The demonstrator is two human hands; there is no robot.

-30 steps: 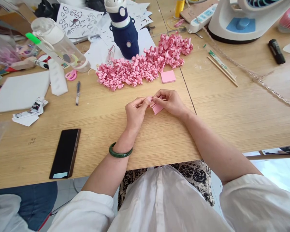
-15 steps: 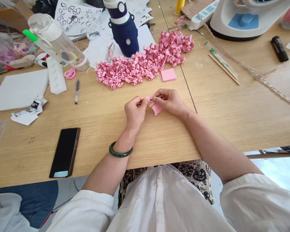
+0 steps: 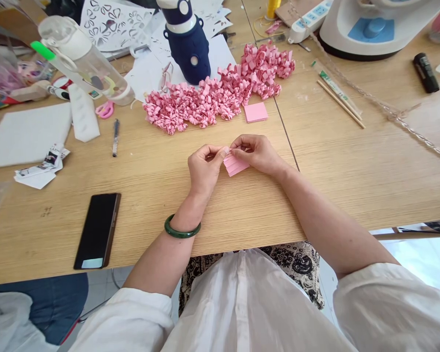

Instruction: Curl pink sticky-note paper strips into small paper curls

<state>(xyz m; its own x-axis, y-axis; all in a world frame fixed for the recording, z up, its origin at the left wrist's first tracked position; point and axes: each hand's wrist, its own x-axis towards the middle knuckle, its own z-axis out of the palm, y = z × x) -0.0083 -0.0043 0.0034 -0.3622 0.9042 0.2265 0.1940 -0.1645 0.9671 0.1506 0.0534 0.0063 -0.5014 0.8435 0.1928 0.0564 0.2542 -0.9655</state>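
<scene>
A small pink paper (image 3: 236,166), cut into strips along one side, is pinched between my two hands above the table. My left hand (image 3: 206,168) grips its upper left edge between thumb and forefinger; a green bangle (image 3: 182,233) circles that wrist. On the paper's right side, my right hand (image 3: 257,152) closes with thumb and fingertips. The exact fold under the fingertips is hidden. Just beyond the hands lies a pile of curled pink paper flowers (image 3: 209,100), with a stack of pink paper squares (image 3: 255,112) beside it.
A dark blue bottle (image 3: 189,54) stands behind the flowers. To the left are a clear bottle (image 3: 95,63), pink scissors (image 3: 105,110), a pen (image 3: 116,138) and a phone (image 3: 97,231). Wooden sticks (image 3: 340,103), a black marker (image 3: 426,73) and a white appliance (image 3: 374,32) sit right.
The pink paper has turned slightly between my fingers, so more of its striped face shows and its strips lie closer together. Both hands stay nearly in place.
</scene>
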